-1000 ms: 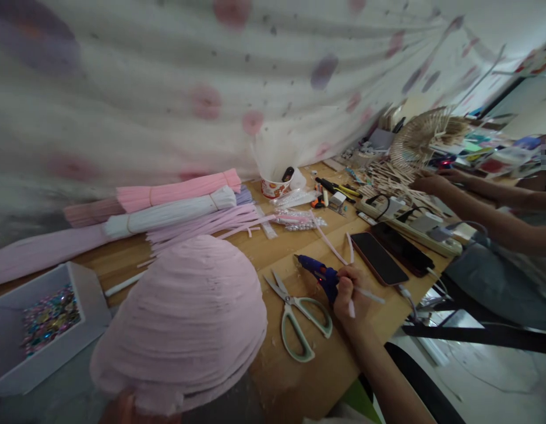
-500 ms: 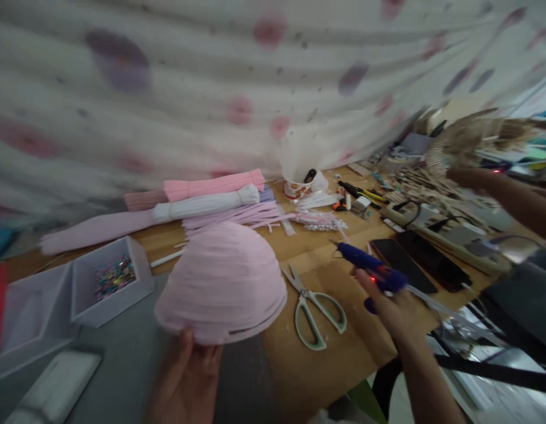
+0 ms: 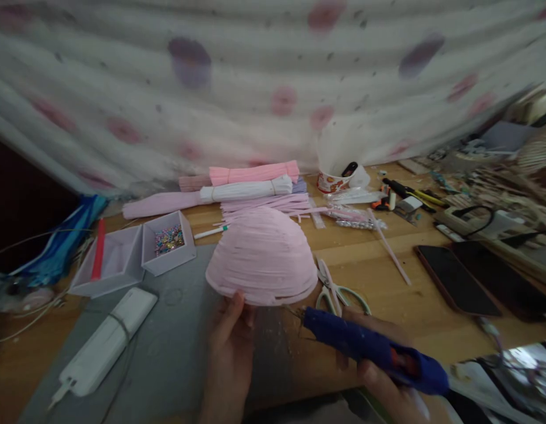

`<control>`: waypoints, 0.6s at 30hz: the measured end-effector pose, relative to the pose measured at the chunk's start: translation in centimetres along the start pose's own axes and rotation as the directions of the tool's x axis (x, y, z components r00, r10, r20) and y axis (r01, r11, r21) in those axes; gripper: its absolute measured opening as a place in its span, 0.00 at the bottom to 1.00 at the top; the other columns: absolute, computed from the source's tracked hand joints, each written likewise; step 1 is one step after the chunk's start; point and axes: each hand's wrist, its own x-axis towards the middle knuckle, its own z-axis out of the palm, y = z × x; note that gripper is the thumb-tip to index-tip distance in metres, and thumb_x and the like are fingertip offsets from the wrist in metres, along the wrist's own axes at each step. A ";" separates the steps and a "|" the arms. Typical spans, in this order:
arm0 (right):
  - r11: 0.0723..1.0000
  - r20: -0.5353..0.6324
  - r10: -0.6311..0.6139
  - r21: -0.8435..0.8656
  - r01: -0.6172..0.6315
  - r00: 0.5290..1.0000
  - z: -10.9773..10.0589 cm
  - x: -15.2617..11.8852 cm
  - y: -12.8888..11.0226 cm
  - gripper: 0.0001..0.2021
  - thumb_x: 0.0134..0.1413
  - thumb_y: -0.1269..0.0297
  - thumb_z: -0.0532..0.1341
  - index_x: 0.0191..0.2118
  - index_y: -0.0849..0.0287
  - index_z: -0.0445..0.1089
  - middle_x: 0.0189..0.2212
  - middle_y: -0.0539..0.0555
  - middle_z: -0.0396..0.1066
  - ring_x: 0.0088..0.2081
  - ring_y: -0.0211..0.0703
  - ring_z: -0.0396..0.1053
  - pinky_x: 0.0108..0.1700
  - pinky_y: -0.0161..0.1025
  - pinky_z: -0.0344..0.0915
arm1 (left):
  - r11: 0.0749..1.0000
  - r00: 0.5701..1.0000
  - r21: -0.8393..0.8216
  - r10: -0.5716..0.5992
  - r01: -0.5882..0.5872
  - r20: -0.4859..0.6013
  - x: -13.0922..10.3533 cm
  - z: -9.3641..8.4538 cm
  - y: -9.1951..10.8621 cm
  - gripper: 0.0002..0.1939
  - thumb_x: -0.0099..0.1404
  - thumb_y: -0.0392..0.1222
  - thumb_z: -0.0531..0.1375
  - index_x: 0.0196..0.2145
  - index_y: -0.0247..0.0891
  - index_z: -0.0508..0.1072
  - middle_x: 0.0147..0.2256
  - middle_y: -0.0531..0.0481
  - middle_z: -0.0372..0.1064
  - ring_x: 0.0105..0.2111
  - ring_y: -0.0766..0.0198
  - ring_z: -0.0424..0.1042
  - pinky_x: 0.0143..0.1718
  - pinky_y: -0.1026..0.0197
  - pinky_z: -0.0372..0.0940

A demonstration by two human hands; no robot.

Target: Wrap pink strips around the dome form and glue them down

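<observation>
Left fingers (image 3: 232, 312) grasping pink dome (image 3: 264, 259), right fingers (image 3: 379, 380) grasping glue gun (image 3: 343, 335). Colourful beads (image 3: 169, 240) in white box (image 3: 178, 259); red stick (image 3: 98, 250) across neighbouring box (image 3: 112, 284). Black object (image 3: 350, 169) in printed cup (image 3: 329, 183).

A spotted curtain (image 3: 246, 70) is hanging along the back edge of the wooden desk (image 3: 361, 250), a printed cup (image 3: 332, 183) standing just before it. Two dark-screened phones (image 3: 458, 280) are lying side by side near the front edge, well to the right. On the grey mat (image 3: 167, 333), a banded white device (image 3: 107, 347) is lying near the left edge, a tray (image 3: 173, 264) of coloured beads (image 3: 169, 239) sitting at the far left corner.
</observation>
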 end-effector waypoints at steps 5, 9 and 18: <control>0.998 0.084 -0.052 -0.027 0.054 0.995 -0.4 -1.4 3.0 0.20 0.61 0.53 0.62 0.58 0.47 0.68 0.36 0.55 0.79 0.30 0.51 0.78 0.31 0.45 0.77 | 1.000 1.000 0.003 0.004 -0.004 -0.028 0.3 -0.3 -0.1 0.12 0.44 0.39 0.77 0.26 0.39 0.80 0.22 0.55 0.73 0.19 0.73 0.67 0.20 0.71 0.62; 0.997 0.052 -0.053 -0.048 0.056 0.997 0.0 -1.1 2.7 0.20 0.60 0.50 0.61 0.57 0.45 0.68 0.42 0.56 0.79 0.37 0.53 0.79 0.36 0.46 0.78 | 0.999 1.000 0.035 0.004 -0.003 -0.029 0.4 -0.3 0.0 0.12 0.44 0.41 0.77 0.25 0.40 0.80 0.21 0.55 0.73 0.19 0.72 0.67 0.21 0.70 0.63; 0.993 -0.128 -0.095 -0.075 0.086 0.987 1.9 -0.4 0.9 0.24 0.51 0.44 0.66 0.53 0.44 0.71 0.41 0.57 0.78 0.39 0.60 0.78 0.35 0.50 0.78 | 1.000 1.000 -0.001 -0.008 0.008 0.000 0.0 0.3 0.2 0.11 0.46 0.40 0.77 0.23 0.38 0.79 0.21 0.56 0.71 0.20 0.74 0.66 0.23 0.71 0.65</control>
